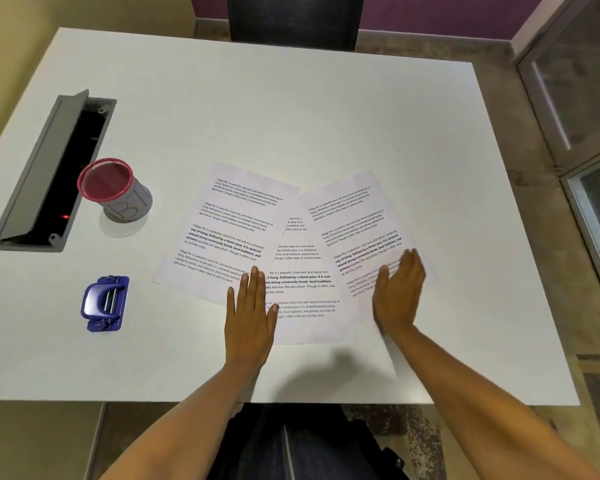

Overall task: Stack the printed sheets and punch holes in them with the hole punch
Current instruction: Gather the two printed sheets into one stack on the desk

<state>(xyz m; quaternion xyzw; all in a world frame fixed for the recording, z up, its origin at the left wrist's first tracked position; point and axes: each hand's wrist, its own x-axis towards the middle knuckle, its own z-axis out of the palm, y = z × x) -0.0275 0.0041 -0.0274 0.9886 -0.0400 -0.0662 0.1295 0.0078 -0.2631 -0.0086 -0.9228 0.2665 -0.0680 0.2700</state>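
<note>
Both hands lie flat with fingers spread, gripping nothing: the left hand on the fan's near-left corner, the right hand on its right sheet. The three printed sheets splay away beyond the fingertips, long axes diverging. The hole punch sits well left of the left fingers, so that hand is nearer.

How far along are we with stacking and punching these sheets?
Nothing is finished. Three printed sheets lie fanned and overlapping on the table. In hand: left hand and right hand lie open on them. Left: squaring the stack, then punching; the hole punch sits untouched.
</note>
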